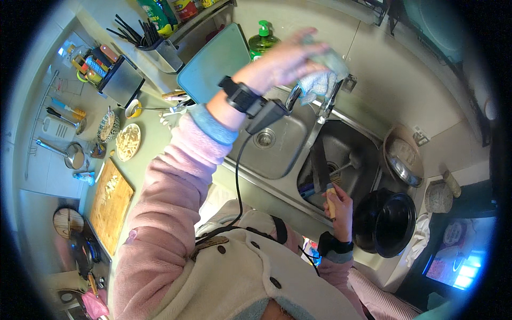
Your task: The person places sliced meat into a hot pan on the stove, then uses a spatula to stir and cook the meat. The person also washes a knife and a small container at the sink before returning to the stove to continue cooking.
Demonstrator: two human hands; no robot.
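Observation:
My left hand (286,62) is raised at the faucet (329,106). Its blurred fingers are spread against a pale blue-green dishcloth (318,85) draped about the spout; whether they grip it cannot be told. In my right hand (342,204) is the light wooden handle of a kitchen knife (320,160). The broad dark blade points away from me over the right sink basin (362,168). A ladle-like utensil (352,161) and other partly hidden items lie in that basin, beneath and beside the blade. The left basin (280,116) shows its drain.
A black pot (366,224) stands right of the sink, with a large bowl (404,156) behind it. A cutting board (216,64) and a green pump bottle (263,40) stand at the back. Leftward are a wooden board (110,216) with chopped pieces and a plate of pale strips (128,143).

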